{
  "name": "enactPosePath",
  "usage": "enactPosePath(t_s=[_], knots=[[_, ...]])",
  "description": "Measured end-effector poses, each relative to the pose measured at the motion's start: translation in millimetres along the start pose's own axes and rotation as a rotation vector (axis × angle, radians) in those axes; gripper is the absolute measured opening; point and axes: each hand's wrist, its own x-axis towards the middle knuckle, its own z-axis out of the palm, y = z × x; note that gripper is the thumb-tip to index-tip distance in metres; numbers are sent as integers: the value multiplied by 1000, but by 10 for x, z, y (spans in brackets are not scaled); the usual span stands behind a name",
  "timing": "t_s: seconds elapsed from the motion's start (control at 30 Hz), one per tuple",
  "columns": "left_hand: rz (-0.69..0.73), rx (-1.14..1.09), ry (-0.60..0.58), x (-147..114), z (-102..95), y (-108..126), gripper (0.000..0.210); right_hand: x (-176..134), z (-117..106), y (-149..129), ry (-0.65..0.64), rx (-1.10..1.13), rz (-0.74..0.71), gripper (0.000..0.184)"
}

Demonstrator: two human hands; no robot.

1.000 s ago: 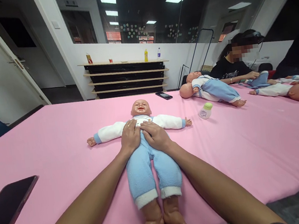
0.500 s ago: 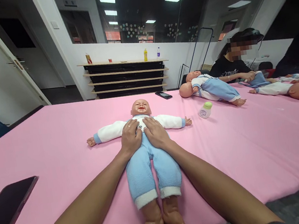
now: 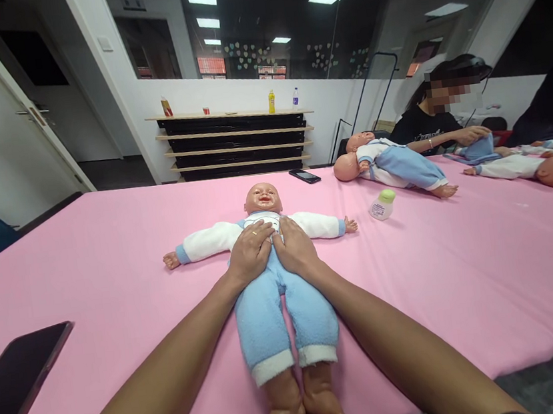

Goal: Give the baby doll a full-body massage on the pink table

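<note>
A baby doll point(image 3: 283, 307) in a white top and light blue trousers lies on its back, head away from me and arms spread wide. My left hand point(image 3: 252, 251) rests flat on the left side of its belly, fingers stretched out, with a ring on one finger. Beside it, my right hand point(image 3: 295, 245) lies palm down on the right side of the belly, fingers also extended. The hands are close together at the thumbs and neither grips anything. They cover part of the print on the top.
Pink covering point(image 3: 440, 267) spreads under the doll. A large phone point(image 3: 21, 386) lies at left, a smaller black phone point(image 3: 305, 176) beyond the doll. To the right stands a green-capped bottle point(image 3: 382, 205) near other dolls point(image 3: 395, 162). A person point(image 3: 430, 124) handles blue cloth at far right.
Both my hands have slid slightly down the doll's front, from the chest to the belly, uncovering more of the print. The person at far right has lifted the blue cloth a little.
</note>
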Motion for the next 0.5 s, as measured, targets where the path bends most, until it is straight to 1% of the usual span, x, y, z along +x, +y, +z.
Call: enactPosePath(t_s=[0.17,0.3,0.4,0.5], knots=[[-83,4,-53,20,43,-75,40,-24,-6,-22,83,-20,-39,47],[-165,17,-22,15,85,-123,41,-42,-15,-32,160,-6,-108,38],[-224,29,15,3,115,-157,41,-57,-16,-27,215,22,-214,34],[-256,45,54,-21,146,-199,42,-65,-12,-14,196,77,-380,32]])
